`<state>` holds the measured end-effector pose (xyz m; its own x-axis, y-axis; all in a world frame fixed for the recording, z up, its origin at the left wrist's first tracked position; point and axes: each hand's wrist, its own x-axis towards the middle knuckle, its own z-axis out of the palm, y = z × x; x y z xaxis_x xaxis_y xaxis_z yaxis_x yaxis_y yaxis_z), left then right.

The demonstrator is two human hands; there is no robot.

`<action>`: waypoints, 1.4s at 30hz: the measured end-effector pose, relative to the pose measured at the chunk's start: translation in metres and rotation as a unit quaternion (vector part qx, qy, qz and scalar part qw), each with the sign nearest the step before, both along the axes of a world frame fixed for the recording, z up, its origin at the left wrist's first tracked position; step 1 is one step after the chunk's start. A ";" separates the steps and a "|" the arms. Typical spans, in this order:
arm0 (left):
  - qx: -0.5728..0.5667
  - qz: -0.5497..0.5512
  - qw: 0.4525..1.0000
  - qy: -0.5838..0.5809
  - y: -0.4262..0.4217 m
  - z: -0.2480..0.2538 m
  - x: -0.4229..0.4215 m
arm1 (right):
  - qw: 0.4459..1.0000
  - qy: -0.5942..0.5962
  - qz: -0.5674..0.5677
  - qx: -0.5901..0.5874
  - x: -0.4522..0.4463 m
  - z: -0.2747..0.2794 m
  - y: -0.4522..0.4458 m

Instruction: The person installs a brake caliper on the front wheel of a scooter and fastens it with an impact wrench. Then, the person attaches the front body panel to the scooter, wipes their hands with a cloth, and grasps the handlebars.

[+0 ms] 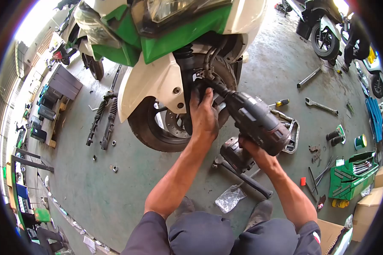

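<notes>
A black cordless impact wrench (259, 121) points up and left at the front fork and brake area of a green and white scooter (157, 80). My right hand (252, 146) is wrapped round its handle, above the battery. My left hand (205, 114) is at the fork leg beside the front wheel (157, 136), its fingers closed round the dark part near the tool's socket. That socket end meets the caliper area, where the exact contact is hidden. The brake disc (176, 123) shows behind the fork.
Two shock absorbers (110, 121) and several nuts lie on the floor at left. At right are a wrench (321, 106), an open socket case (291, 131), a green toolbox (353, 176) and a long-handled tool (247, 178). A person (356, 46) stands at upper right.
</notes>
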<state>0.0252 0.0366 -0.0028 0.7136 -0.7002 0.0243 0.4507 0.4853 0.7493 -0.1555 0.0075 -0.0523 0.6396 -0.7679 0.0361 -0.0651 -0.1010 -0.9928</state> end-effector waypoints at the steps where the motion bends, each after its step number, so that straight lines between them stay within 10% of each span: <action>1: -0.006 -0.010 1.000 -0.006 0.000 0.000 0.001 | 1.000 -0.012 0.000 0.008 0.001 0.003 0.001; 42: -0.123 -0.037 0.989 0.077 -0.004 -0.020 0.009 | 0.997 0.005 -0.031 0.065 0.013 0.034 0.000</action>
